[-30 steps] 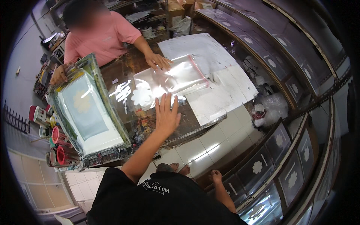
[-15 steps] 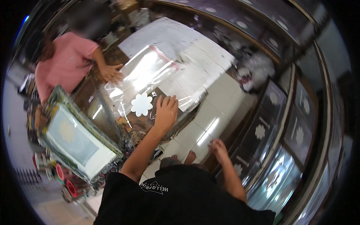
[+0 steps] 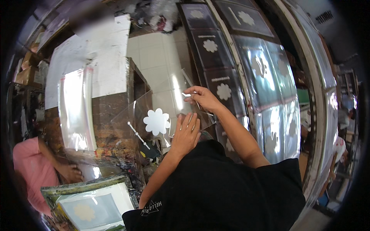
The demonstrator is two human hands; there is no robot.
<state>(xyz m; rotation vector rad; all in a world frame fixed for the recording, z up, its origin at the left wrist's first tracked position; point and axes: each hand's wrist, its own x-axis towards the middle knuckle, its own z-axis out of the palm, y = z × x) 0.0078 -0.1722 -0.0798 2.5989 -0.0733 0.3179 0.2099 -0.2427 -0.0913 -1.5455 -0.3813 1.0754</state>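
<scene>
A clear plastic sheet (image 3: 138, 109) with a white flower print (image 3: 156, 121) and a thin white line of print hangs in front of my body, off the table's edge. My left hand (image 3: 186, 134) grips its near edge, fingers stretched over the plastic; its thumb is partly hidden. With fingers bent and thumb close to them, my right hand (image 3: 203, 99) pinches the sheet's right side. Left of it, a stack of clear plastic (image 3: 75, 111) with reddish edges rests on the stained table (image 3: 110, 111). The printing screen (image 3: 92, 210), bearing a pale flower shape, stands at lower left.
At left, a co-worker in a pink shirt (image 3: 29, 163) has a hand by the screen. A white board (image 3: 92, 50) covers the table's far part. Racks of flower-printed plastic (image 3: 221, 73) run along my right. Tiled floor (image 3: 154, 50) shows between table and racks.
My view has turned right, toward the racks. The printed sheet has come off the table with my left hand, and my right hand has moved up and taken its right side.
</scene>
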